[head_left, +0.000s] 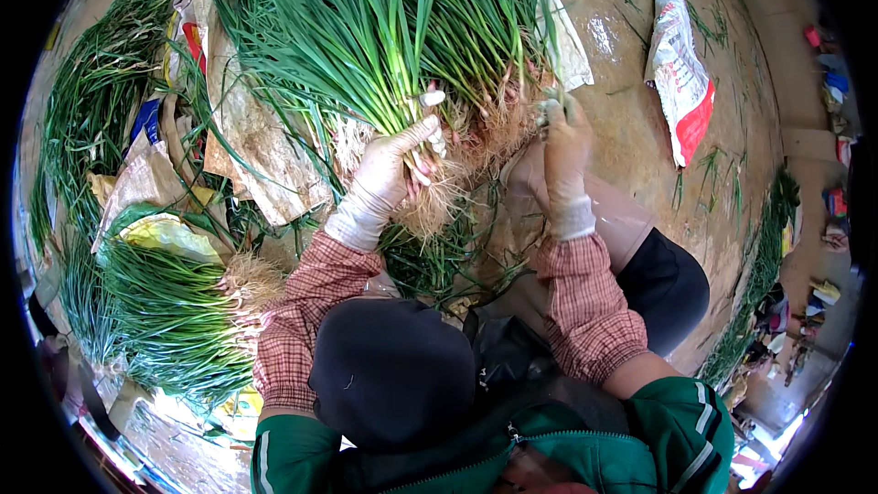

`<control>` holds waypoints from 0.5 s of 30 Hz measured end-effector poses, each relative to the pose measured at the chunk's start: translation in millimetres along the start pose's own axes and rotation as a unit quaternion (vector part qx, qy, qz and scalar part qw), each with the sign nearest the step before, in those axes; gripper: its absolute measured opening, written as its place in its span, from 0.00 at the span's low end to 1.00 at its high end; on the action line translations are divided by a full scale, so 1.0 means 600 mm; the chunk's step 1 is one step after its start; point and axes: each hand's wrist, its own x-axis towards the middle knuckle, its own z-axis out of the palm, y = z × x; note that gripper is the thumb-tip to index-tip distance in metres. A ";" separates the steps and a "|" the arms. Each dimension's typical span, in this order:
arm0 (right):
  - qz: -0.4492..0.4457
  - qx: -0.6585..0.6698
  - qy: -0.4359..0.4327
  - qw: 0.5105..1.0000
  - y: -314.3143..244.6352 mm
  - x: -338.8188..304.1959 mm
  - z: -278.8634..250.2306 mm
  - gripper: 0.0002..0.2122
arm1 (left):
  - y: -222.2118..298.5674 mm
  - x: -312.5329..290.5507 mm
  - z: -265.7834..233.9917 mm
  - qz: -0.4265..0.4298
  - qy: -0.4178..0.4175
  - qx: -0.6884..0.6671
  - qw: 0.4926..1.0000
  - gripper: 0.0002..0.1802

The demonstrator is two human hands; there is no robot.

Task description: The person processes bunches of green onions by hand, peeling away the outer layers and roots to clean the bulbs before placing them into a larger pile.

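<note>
While the left hand [384, 169] clasped green onions [395, 82] above the roots [433, 203], by the heap [494, 27], the right hand [565, 142] — partly curled, contents unclear — stood nearby; slackened grip could shed stalks.

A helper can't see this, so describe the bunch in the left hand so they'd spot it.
Start at the big heap of long green stalks at top centre. At its lower edge, the left hand grips a bunch. Unlike its neighbours, it has the thumb across it, with stringy tan roots hanging below.
</note>
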 end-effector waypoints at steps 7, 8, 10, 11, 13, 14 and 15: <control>-0.072 -0.317 -0.049 0.944 0.009 0.075 0.017 0.15 | -0.026 0.012 -0.011 -0.058 -0.010 -0.033 0.998 0.16; -0.110 -0.252 -0.015 0.961 0.003 0.079 0.010 0.15 | -0.018 0.007 -0.010 -0.058 -0.011 -0.034 0.998 0.16; -0.071 -0.178 -0.016 0.981 -0.007 0.085 -0.006 0.15 | -0.003 -0.004 -0.004 -0.057 -0.013 -0.035 0.998 0.15; -0.063 -0.157 -0.038 0.985 -0.010 0.088 -0.008 0.16 | -0.003 -0.003 -0.001 -0.047 -0.014 -0.041 0.998 0.16; -0.045 -0.219 -0.057 0.973 0.003 0.109 0.018 0.14 | -0.007 -0.001 0.013 -0.025 -0.001 -0.053 0.998 0.15; -0.052 -0.278 -0.059 0.957 0.015 0.117 0.034 0.13 | -0.010 0.000 0.019 -0.016 0.006 -0.061 0.998 0.14; -0.059 -0.337 -0.059 0.938 0.017 0.125 0.044 0.12 | -0.013 0.003 0.020 -0.032 0.003 -0.051 0.998 0.14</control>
